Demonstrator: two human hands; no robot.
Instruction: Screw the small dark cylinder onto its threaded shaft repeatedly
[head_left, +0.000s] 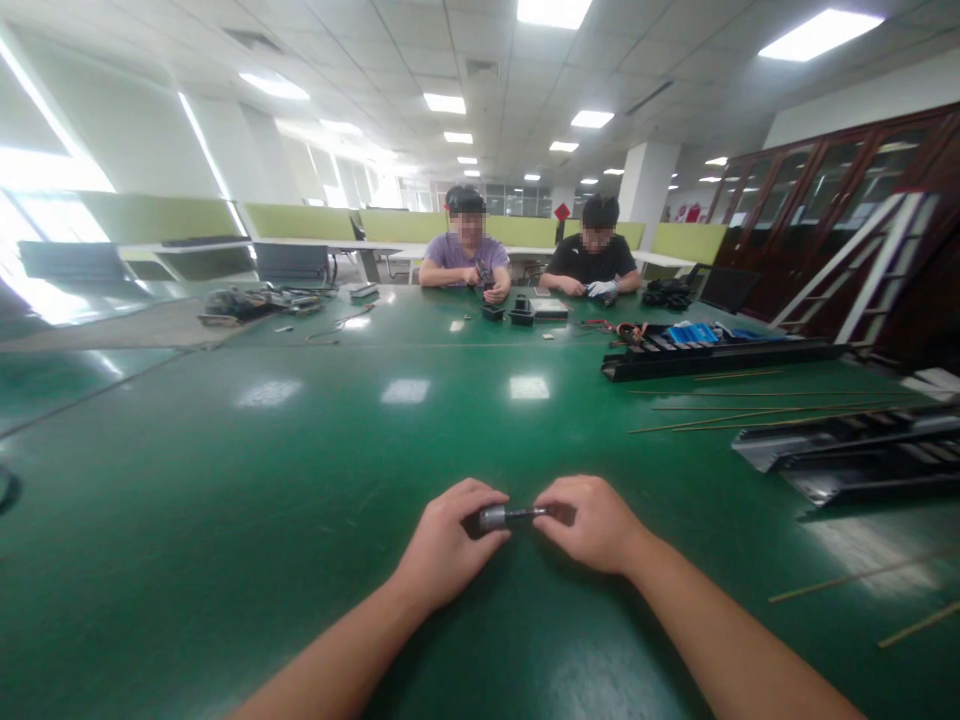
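Observation:
Low in the middle of the view, a short grey cylinder with a thin dark shaft (495, 517) lies level between my two hands, just over the green table (300, 460). My left hand (450, 535) is closed around the thick grey end, thumb below and fingers above. At the other side my right hand (589, 520) pinches the tip of the shaft between thumb and forefinger. My fingers hide both ends of the piece, and its exact kind cannot be made out.
Black metal channels (862, 465) and thin rods (757, 412) lie to the right, with a longer channel (720, 360) behind. Two people sit across the table, near small black parts (521, 312). A cable heap (255, 302) sits far left; a white stepladder (877, 260) stands at right.

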